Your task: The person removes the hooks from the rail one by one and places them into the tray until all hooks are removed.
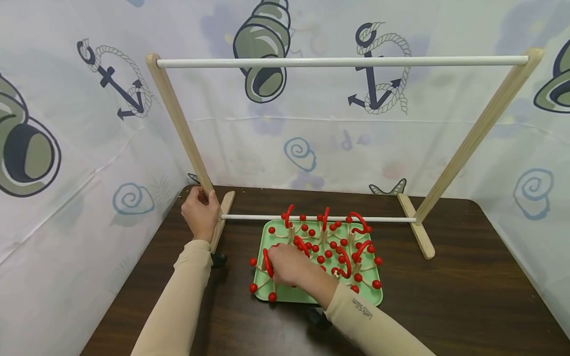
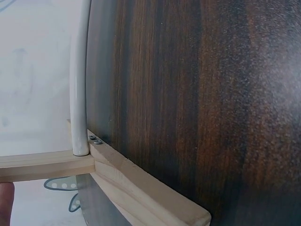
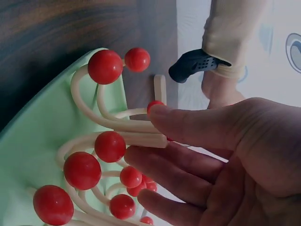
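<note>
My left hand (image 1: pixel 200 212) grips the left wooden upright (image 1: pixel 181 123) of a standing frame, low down near its foot. In the left wrist view a fingertip (image 2: pixel 5 200) rests against that upright. On a green tray (image 1: pixel 303 295) stand several pieces with pale curved prongs, red balls at the ends and red hooks on top. My right hand (image 1: pixel 289 264) is over the tray's front left part, beside a red hook (image 1: pixel 267 263). Up close, its thumb and forefinger pinch the pale stem (image 3: pixel 146 139) of one piece; the fingertips are partly hidden.
The frame's white top bar (image 1: pixel 338 62) spans high across the view, and a lower white bar (image 1: pixel 254 217) runs just behind the tray. The right upright (image 1: pixel 478 133) stands on a wooden foot (image 1: pixel 416 227). Behind the dark table (image 1: pixel 472 287) hangs a printed cloth (image 1: pixel 213 143).
</note>
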A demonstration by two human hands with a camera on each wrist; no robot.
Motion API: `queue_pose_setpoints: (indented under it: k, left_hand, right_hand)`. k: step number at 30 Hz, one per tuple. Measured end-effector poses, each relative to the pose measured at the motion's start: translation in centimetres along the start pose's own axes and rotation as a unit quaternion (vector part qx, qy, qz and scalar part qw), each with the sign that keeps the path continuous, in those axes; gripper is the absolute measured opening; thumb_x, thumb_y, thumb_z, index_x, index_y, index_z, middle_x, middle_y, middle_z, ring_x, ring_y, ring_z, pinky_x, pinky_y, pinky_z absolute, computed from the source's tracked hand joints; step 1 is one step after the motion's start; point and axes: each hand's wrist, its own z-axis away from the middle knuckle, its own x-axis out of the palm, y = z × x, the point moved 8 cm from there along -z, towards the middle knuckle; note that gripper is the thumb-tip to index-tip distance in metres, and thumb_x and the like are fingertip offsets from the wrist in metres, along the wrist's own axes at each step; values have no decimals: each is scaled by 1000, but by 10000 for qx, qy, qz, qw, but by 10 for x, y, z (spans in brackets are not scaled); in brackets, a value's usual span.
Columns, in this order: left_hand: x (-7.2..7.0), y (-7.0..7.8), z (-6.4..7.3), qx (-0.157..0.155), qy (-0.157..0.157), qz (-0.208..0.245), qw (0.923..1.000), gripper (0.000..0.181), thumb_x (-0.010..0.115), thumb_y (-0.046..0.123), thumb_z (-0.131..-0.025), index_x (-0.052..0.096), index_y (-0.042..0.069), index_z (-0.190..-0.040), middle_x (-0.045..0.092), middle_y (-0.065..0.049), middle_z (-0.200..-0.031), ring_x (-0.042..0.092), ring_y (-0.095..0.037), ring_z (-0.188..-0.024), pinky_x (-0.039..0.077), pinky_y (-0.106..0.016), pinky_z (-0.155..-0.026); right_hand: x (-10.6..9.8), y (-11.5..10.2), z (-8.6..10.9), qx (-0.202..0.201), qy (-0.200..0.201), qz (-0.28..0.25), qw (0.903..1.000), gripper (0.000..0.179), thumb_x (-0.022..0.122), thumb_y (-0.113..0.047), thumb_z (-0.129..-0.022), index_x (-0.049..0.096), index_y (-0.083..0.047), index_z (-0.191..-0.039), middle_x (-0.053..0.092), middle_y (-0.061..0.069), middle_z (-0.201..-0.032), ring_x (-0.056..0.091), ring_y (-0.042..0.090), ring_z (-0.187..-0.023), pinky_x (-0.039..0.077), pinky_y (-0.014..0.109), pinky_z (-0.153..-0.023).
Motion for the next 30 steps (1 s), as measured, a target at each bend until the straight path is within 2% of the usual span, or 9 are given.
queue_pose_setpoints:
  k: [7,12,16,18,20,23,25,27,30]
  left_hand:
    - [0,1,0,-75,-41,-36,10000,15,70,14,-84,67,-1,-88,67,-17,-71,62,-34,-64,45,-53,-68]
    - [1,-3,0,-172,-123,-81,9997,16,71,18,-86,68,2,-89,67,-15,-74,62,-31,-66,45,-51,-69]
    - [1,-4,1,-192,-152,-68,9997,16,71,17,-86,68,2,-90,68,-15,-75,62,-32,-67,45,-51,-70]
    - [0,-3,0,-211,-147,-55,9997,16,71,16,-86,68,1,-90,68,-16,-75,63,-33,-68,45,-52,-71]
    - [-1,-3,0,-227,-147,-46,9996,16,71,15,-85,68,0,-90,68,-17,-75,63,-33,-68,45,-52,-71]
    - [-2,-3,0,-228,-154,-69,9996,16,72,14,-85,67,0,-90,68,-17,-75,63,-34,-69,45,-52,-72]
    - [-2,-2,0,-217,-168,-85,9996,16,71,14,-85,67,0,-90,68,-17,-75,63,-34,-69,44,-52,-72]
    - [-2,-2,-1,-211,-194,-95,9995,16,71,14,-85,67,0,-90,68,-17,-76,63,-34,-69,44,-52,-72]
    - [-1,-2,-1,-203,-250,-67,9995,16,71,13,-84,67,-1,-90,68,-17,-76,64,-33,-70,45,-51,-72]
  right_hand:
    - [-4,6,7,264,-62,-254,9993,21,73,-1,-78,56,-12,-75,53,-2,-62,51,14,-54,43,25,-48]
    - [-14,7,15,387,-28,-230,9990,21,73,-2,-78,56,-12,-73,53,0,-62,49,14,-49,42,25,-47]
    - [-27,9,24,580,63,-422,9974,19,72,2,-77,60,-12,-71,49,-1,-58,41,13,-46,39,25,-46]
    - [-35,9,29,540,128,-420,9976,18,70,5,-77,64,-11,-73,46,0,-58,35,12,-48,34,24,-45]
    - [-43,9,34,493,154,-487,9975,20,66,9,-77,72,-8,-85,56,0,-69,33,13,-50,31,24,-45]
    - [-56,10,44,383,280,-533,9975,32,65,8,-79,74,-6,-106,70,4,-93,52,12,-61,36,23,-48]
    - [-66,13,51,393,401,-726,9958,38,67,4,-82,71,-6,-118,71,7,-109,64,17,-79,45,25,-54]
    - [-76,16,57,351,583,-862,9940,35,70,-1,-85,71,-6,-119,72,7,-108,66,20,-95,50,27,-63]
    - [-89,25,68,355,841,-1185,9888,32,72,-5,-86,71,-6,-118,72,7,-105,67,18,-90,51,29,-65]
